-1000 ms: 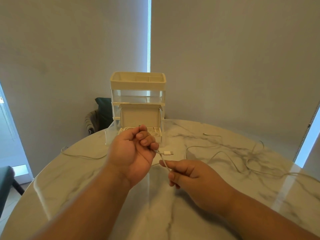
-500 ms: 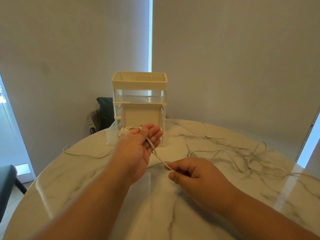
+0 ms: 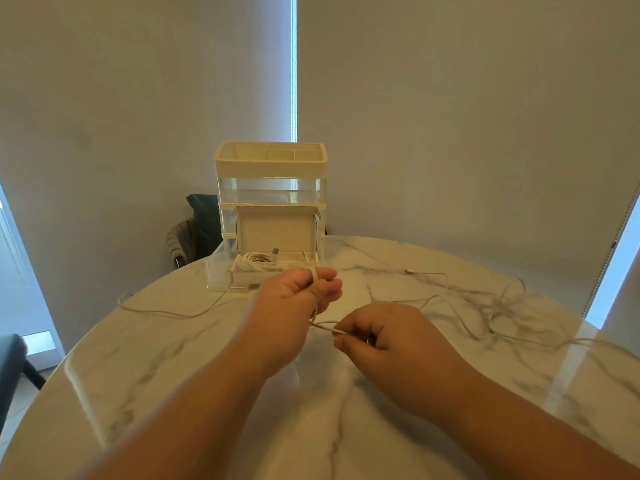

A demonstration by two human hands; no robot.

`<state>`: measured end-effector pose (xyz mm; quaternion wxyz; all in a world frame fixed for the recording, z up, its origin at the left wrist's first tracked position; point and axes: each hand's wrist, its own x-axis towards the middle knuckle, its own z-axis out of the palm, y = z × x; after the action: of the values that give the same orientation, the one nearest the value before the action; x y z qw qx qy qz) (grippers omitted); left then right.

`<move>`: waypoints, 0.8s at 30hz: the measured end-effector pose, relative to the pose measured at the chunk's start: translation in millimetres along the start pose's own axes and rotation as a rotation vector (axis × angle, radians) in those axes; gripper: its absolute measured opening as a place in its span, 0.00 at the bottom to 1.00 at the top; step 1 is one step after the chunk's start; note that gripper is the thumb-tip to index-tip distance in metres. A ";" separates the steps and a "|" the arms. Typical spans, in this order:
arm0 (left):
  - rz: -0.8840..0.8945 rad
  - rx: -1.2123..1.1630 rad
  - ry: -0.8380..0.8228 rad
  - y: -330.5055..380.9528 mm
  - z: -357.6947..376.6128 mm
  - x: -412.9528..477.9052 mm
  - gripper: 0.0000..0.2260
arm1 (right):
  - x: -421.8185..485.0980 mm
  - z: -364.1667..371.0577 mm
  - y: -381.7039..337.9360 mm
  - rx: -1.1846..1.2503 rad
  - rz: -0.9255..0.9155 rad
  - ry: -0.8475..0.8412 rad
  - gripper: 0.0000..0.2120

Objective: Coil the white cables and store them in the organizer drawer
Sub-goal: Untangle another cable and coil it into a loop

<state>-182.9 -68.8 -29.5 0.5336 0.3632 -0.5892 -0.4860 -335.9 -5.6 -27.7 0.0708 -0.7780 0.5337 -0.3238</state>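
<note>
A white cable (image 3: 323, 325) is held wound over the curled fingers of the left hand (image 3: 294, 299) and is pinched by the right hand (image 3: 388, 337), in front of the pulled-out organizer drawer (image 3: 218, 271).

One wide-angle camera, worn on the head, looked forward and down over the marble table (image 3: 131, 368). Both forearms (image 3: 207, 410) ran in close from six o'clock; the left hand (image 3: 291, 299) and right hand (image 3: 391, 337), holding a white cable (image 3: 323, 325), sat mid-frame. The organizer (image 3: 270, 168) stood farther off at twelve o'clock.
</note>
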 end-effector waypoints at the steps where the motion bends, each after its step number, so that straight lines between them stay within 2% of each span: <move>1: 0.001 0.036 -0.017 -1.5 0.4 -0.5 0.07 | -0.1 -1.2 0.0 -0.016 -0.002 0.006 0.08; 11: 0.012 0.258 -0.237 -11.0 4.3 -3.2 0.10 | 0.9 -4.3 1.1 -0.126 -0.092 0.074 0.07; 15: -0.012 0.234 -0.295 -7.6 3.9 -3.8 0.10 | 1.5 -3.9 -0.1 -0.166 -0.128 0.105 0.08; 18: -0.090 0.139 -0.343 -6.8 1.7 -5.0 0.08 | 2.0 -4.9 1.6 -0.175 -0.116 0.134 0.08; 24: -0.228 0.121 -0.406 -9.3 0.6 -4.6 0.10 | 3.4 -6.7 3.8 -0.163 -0.089 0.133 0.10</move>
<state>-183.7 -66.8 -39.7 0.3233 0.3536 -0.6676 -0.5698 -342.0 -8.5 -22.7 -0.0426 -0.7809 0.5267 -0.3331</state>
